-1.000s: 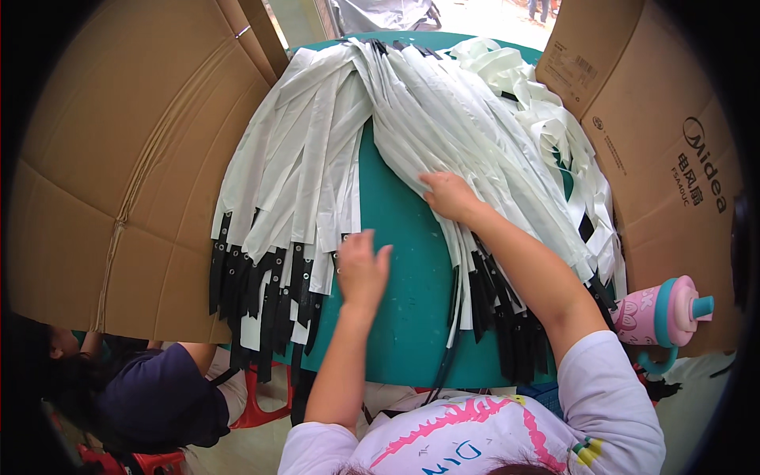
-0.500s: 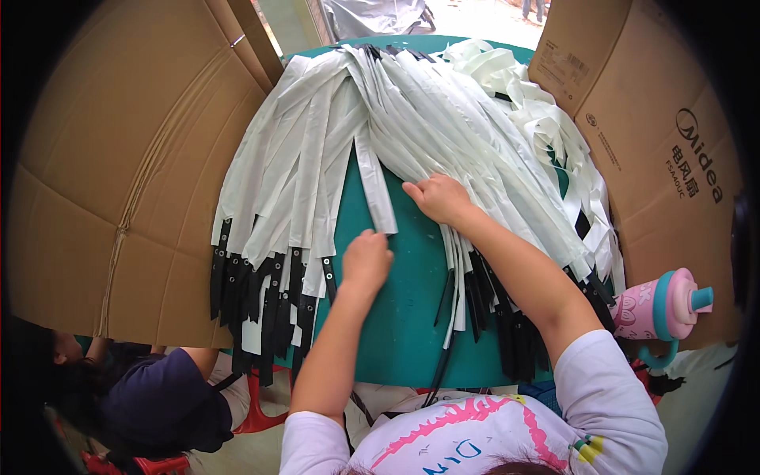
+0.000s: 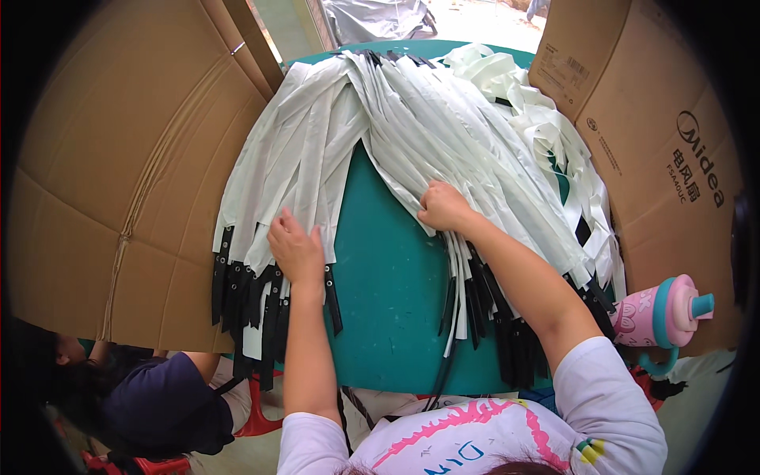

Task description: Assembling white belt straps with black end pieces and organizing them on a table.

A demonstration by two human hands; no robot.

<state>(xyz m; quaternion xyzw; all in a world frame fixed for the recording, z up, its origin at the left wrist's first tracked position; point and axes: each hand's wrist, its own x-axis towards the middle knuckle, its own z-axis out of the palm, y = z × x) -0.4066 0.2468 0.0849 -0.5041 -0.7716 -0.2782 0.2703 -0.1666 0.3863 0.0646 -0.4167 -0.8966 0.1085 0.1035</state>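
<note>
Long white strips (image 3: 412, 127) with black ends lie across the green table in two fanned bundles, joined near the far edge. My left hand (image 3: 297, 247) rests over the lower part of the left bundle (image 3: 305, 170), its fingers stretched and its thumb apart. Below it hang black strap ends (image 3: 273, 317) with metal eyelets. My right hand (image 3: 443, 207) is closed at the inner edge of the right bundle (image 3: 483, 170), with white strips gathered in its fingers. Its fingertips are partly hidden by the hand itself.
Cardboard walls rise on the left (image 3: 127, 174) and right (image 3: 641, 158) of the green table (image 3: 388, 309). Loose white ribbon (image 3: 546, 127) is heaped at the far right. A pink cup (image 3: 653, 313) with a teal handle stands near my right elbow. Another person (image 3: 166, 404) sits at lower left.
My left hand has moved left, from the single strip in the middle onto the left bundle, and its fingers have opened. That strip no longer hangs over the gap. My right hand has shifted slightly.
</note>
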